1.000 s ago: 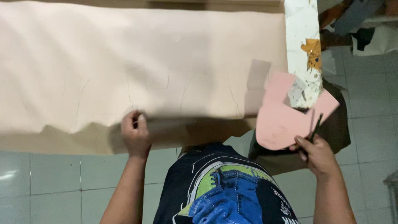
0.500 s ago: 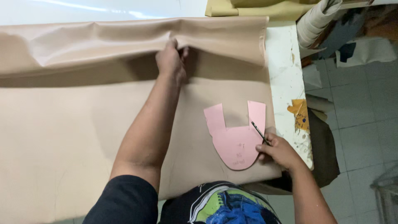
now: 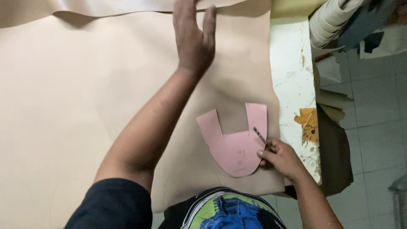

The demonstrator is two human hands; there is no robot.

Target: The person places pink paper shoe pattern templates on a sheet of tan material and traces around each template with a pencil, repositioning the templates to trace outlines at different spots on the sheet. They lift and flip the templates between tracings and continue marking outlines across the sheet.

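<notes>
A large beige sheet of material [image 3: 85, 106] covers the table. My left hand [image 3: 193, 36] lies flat on it near the far edge, fingers spread. A pink U-shaped pattern piece [image 3: 235, 142] rests on the sheet close to the near edge. My right hand [image 3: 280, 157] presses on the pattern's right side and grips a thin dark pen [image 3: 260, 136], its tip over the pattern's right arm.
The white, paint-stained table [image 3: 292, 72] shows to the right of the sheet, with an orange scrap [image 3: 308, 123] near its edge. Rolled pale material [image 3: 328, 25] lies at the top right. A dark sheet [image 3: 335, 157] hangs off the table's side above a tiled floor [image 3: 373, 106].
My left hand slid further away across the sheet and now lies flat; the folded top layer has been pushed back. My right hand set the pink pattern down on the sheet.
</notes>
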